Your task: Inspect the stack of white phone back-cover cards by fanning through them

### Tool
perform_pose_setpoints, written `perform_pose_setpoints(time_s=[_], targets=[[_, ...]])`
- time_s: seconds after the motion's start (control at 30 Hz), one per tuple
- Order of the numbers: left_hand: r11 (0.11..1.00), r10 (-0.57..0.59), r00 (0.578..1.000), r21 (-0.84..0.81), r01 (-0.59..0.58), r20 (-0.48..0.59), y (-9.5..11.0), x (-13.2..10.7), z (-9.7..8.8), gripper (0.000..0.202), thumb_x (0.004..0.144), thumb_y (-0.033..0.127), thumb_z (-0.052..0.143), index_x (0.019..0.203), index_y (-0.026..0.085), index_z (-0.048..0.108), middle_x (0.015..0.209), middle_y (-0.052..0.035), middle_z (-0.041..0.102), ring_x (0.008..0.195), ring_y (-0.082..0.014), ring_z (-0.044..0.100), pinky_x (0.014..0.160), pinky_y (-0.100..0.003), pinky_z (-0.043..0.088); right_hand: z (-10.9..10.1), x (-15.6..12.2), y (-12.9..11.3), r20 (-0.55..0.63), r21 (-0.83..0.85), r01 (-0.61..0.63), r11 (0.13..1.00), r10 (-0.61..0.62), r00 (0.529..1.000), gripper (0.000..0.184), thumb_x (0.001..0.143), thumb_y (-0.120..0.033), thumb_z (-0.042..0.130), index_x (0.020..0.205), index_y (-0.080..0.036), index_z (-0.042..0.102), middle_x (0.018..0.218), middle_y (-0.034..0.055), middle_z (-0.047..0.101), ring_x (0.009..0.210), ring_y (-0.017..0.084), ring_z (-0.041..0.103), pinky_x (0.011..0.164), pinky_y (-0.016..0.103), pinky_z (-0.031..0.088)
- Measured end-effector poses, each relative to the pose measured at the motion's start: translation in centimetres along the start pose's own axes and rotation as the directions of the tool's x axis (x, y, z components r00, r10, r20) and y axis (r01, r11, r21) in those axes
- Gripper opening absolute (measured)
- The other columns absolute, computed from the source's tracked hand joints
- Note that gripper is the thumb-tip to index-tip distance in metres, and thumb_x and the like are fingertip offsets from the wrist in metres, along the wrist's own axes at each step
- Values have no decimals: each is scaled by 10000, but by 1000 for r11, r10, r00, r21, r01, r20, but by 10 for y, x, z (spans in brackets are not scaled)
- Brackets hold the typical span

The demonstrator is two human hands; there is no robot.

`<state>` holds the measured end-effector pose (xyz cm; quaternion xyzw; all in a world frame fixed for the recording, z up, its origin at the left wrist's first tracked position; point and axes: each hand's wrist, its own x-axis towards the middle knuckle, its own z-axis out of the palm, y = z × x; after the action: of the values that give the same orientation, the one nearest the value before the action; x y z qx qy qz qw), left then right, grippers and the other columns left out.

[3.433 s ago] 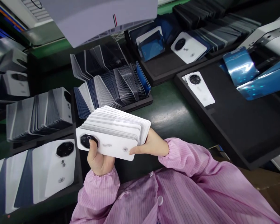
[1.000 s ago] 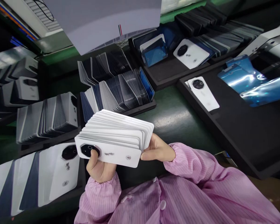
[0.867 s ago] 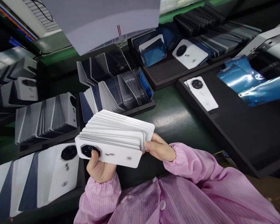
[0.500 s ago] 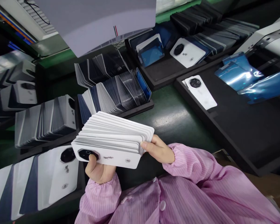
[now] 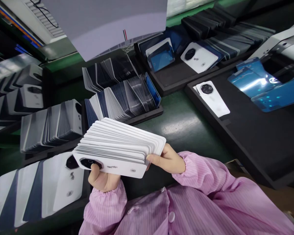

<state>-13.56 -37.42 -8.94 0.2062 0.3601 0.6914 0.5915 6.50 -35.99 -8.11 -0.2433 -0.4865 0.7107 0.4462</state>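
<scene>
Fanned stack of white plastic phone back covers point(image 5: 120, 147): held above green worktop point(image 5: 183, 124), my left hand point(image 5: 101, 178) gripping camera end, right hand point(image 5: 166, 160) pinching opp. end. Black foam tray w/ upright covers point(image 5: 122, 98) just beyond.

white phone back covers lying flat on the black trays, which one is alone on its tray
The white back cover at the near-left corner of the big black tray on the right; the other one lies among stacked covers on the far tray.

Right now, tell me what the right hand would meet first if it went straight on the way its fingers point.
The right hand points leftward, already pressed against the end of the stack of white phone back covers; that stack comes first.
</scene>
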Motion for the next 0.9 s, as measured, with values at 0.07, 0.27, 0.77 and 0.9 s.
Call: perform_pose_setpoints(time_s=[0.07,0.27,0.77,0.9], targets=[[1000,6,1000,-1,-6,-11,0,1,-2,507,726,530,693,1202,378,613,1352,44,581,1422,-268,277,1196,-467,155,0,0,-1,-28,-6,-11,1000,11,1000,238,843,-369,645,834,-132,629,725,24,673,629,110,652,604,222,582],[997,-40,999,-66,42,26,0,2,-5,441,869,491,539,1282,339,561,1381,20,555,1432,-219,253,1204,-422,102,-2,2,-1,-80,38,-65,997,68,994,207,760,-289,729,839,-128,626,731,12,671,625,112,651,605,235,589],[994,-103,994,-27,103,29,-3,0,-2,424,803,471,629,1200,321,620,1337,-8,594,1409,-250,312,1184,-438,229,-1,8,9,-46,106,20,994,-15,999,445,733,-269,760,1131,-170,588,1059,61,691,974,187,662,907,362,526],[995,-92,995,-20,93,25,-3,-2,-1,405,797,470,632,1171,315,637,1322,-5,605,1400,-262,330,1179,-448,244,1,8,10,-33,166,11,986,-5,999,457,723,-212,764,1135,-168,572,1052,61,692,1000,189,658,908,363,526]])
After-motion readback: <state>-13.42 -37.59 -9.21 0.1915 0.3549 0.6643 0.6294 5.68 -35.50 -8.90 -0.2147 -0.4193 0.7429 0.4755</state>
